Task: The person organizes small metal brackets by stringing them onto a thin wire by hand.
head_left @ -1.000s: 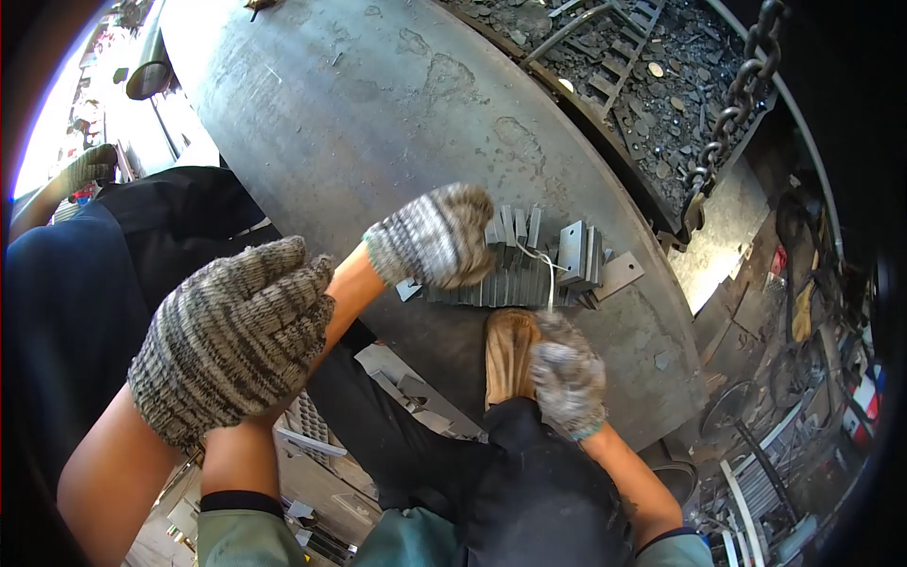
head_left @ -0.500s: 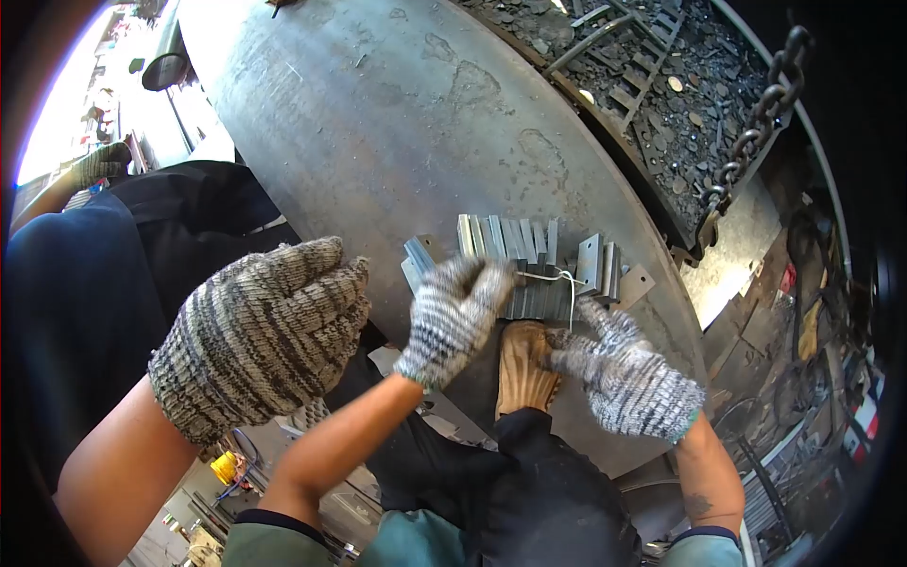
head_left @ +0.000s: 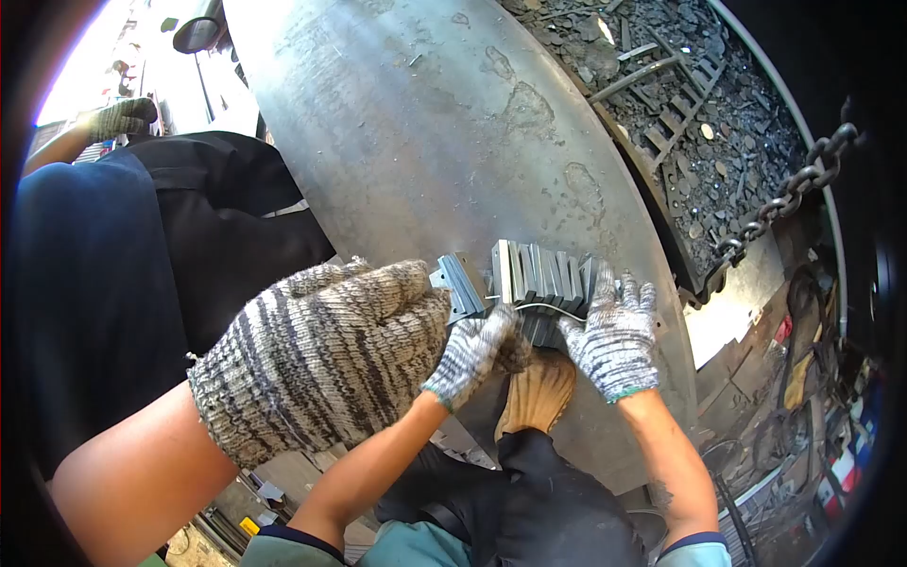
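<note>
A row of metal plates (head_left: 539, 269) stands on edge on the steel sheet, with a thin pale wire (head_left: 553, 307) across its near side. My left hand (head_left: 472, 354), in a striped knit glove, is closed at the left end of the wire, its thumb and fingertips together. At the right end of the row, my right hand (head_left: 619, 331) lies against the plates with fingers apart. A few angled metal pieces (head_left: 463, 283) sit left of the row. Just behind the plates' near edge is my boot (head_left: 537, 392).
A co-worker's large gloved hand (head_left: 331, 350) reaches in from the left; another gloved hand (head_left: 123, 118) is at upper left beside dark clothing. The curved steel sheet (head_left: 406, 123) extends away. A chain (head_left: 784, 203) and a scrap-filled bin (head_left: 652, 142) are at right.
My right hand has moved up against the plates, and my left hand has come lower by the wire. The co-worker's large hand is further right. The view has shifted, moving the plates right and down.
</note>
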`<move>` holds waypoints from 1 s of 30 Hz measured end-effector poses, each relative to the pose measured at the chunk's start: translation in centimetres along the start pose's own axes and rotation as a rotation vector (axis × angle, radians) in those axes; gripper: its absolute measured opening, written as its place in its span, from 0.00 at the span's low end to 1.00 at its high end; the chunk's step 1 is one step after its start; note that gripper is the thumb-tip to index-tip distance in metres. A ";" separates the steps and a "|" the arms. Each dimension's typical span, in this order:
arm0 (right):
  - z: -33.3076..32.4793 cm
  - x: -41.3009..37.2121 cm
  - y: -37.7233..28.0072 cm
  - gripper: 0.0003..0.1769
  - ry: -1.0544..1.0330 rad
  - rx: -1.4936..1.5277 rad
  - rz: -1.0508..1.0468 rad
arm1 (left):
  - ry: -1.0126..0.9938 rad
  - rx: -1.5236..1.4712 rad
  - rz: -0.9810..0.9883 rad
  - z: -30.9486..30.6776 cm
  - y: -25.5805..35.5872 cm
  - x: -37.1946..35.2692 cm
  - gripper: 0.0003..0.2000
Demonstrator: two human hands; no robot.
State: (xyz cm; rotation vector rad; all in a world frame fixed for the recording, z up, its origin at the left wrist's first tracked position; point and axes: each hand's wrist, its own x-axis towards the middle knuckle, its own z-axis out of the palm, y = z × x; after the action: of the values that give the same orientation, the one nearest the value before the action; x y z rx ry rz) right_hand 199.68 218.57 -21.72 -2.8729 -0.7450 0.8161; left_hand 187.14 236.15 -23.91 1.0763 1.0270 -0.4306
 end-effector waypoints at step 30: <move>-5.6 12.1 -14.6 0.36 -0.235 0.106 -0.282 | 0.125 -0.998 0.135 -6.2 -10.0 6.3 0.11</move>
State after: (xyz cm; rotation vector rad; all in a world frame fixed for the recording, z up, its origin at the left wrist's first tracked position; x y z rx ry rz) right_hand 205.16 237.50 -19.93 -2.5264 -1.0654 1.1221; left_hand 180.07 238.13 -35.00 0.2638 1.0766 0.2677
